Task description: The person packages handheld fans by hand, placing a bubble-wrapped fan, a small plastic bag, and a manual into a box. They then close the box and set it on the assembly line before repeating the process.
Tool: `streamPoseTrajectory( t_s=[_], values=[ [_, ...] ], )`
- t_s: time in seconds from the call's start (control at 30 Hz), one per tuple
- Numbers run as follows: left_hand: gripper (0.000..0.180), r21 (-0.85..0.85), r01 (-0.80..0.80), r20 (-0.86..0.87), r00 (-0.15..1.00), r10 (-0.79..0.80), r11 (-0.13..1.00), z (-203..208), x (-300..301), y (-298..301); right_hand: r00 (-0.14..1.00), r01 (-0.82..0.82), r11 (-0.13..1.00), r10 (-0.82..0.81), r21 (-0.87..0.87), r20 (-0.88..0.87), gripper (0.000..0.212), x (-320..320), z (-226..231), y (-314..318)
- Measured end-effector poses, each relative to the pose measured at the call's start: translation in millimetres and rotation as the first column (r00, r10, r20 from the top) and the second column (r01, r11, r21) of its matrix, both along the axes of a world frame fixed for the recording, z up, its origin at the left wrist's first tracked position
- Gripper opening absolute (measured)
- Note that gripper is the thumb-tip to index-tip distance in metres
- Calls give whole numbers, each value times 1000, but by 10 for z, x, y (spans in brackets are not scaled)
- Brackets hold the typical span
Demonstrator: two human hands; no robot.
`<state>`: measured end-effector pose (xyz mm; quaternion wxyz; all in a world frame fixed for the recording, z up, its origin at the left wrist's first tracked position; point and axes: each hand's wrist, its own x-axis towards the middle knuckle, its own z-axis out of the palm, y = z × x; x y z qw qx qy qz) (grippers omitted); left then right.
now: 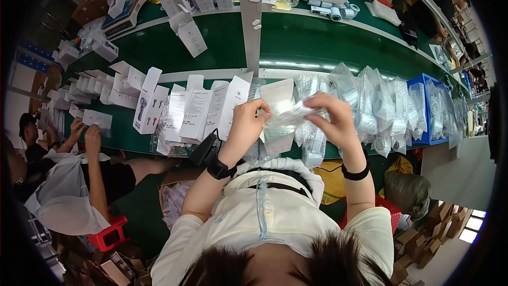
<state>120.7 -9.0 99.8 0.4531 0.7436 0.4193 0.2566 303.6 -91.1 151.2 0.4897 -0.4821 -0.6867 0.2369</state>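
Note:
In front of my waist stands an open white box [279,143] with its flaps raised. My left hand [247,126] is closed in a pinch at the box's left edge. To the right, my right hand [335,118] pinches a thin white packet [297,114] between thumb and fingers, over the box opening. Motion blurs the packet, so its contents cannot be made out. Beside my left hand, white cartons [197,111] with printed sides stand in a row. Bubble-wrapped devices [314,145] lie just beyond and under my right hand.
More bubble-wrapped pieces [369,106] line the bench toward a blue bin [422,87] on the right. A metal post [251,26] rises ahead, with an upper shelf holding boxes and grey-blue devices [334,12]. On the left, a co-worker's hands [91,130] handle a small carton.

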Motion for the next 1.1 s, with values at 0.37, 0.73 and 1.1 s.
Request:
streamPoseTrajectory(
  t_s=[0.37, 0.73, 1.1],
  values=[
    [4, -64, -51, 113, 992, 58, 997, -249, -266, -86, 948, 250, 844, -115, -474, 296, 57, 60, -545, -150],
    [15, -190, -132, 489, 847, 210, 973, 58, -392, -114, 941, 235, 934, -148, -270, 305, 97, -498, -786, -126],
    [35, 461, 137, -61, 991, -122, 877, 477, -542, -43, 843, 184, 957, -35, -226, 536, 83, -450, -13, 79]
  ],
)
